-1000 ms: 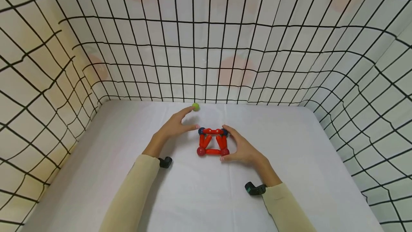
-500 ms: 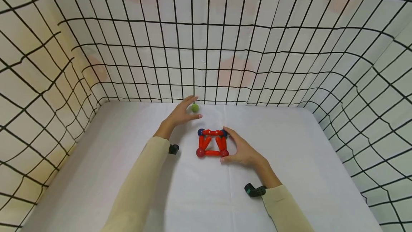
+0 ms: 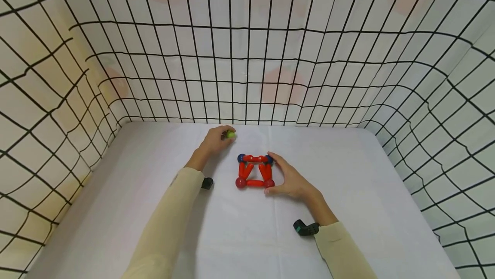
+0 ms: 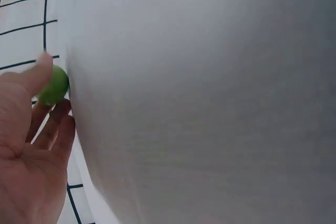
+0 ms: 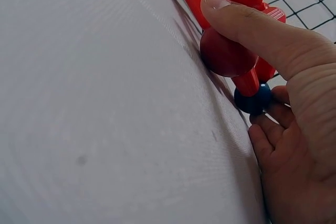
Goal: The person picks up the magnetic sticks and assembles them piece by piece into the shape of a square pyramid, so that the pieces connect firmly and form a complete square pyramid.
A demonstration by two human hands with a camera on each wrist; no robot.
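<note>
My left hand (image 3: 215, 140) pinches a small green ball (image 4: 54, 86) between thumb and curled fingers near the table's back edge. In front of it lies a frame of red rods (image 3: 254, 183), joined by two dark red balls (image 3: 240, 182) at the front and two blue balls (image 3: 241, 157) behind. My right hand (image 3: 294, 181) holds this magnetic building frame by its right side. In the right wrist view its thumb lies over a red ball (image 5: 227, 53), while the fingers reach the blue ball (image 5: 253, 99).
A white cloth covers the table (image 3: 348, 193). Black wire grid (image 3: 247, 59) rises along the back and both sides, with pale sheeting behind it. Dark camera mounts sit on the left wrist (image 3: 207, 183) and right wrist (image 3: 305, 228).
My left hand has reached back from beside the frame, and its fingers have closed round the green ball, drawing it slightly nearer. The right hand and the frame have stayed in place.
</note>
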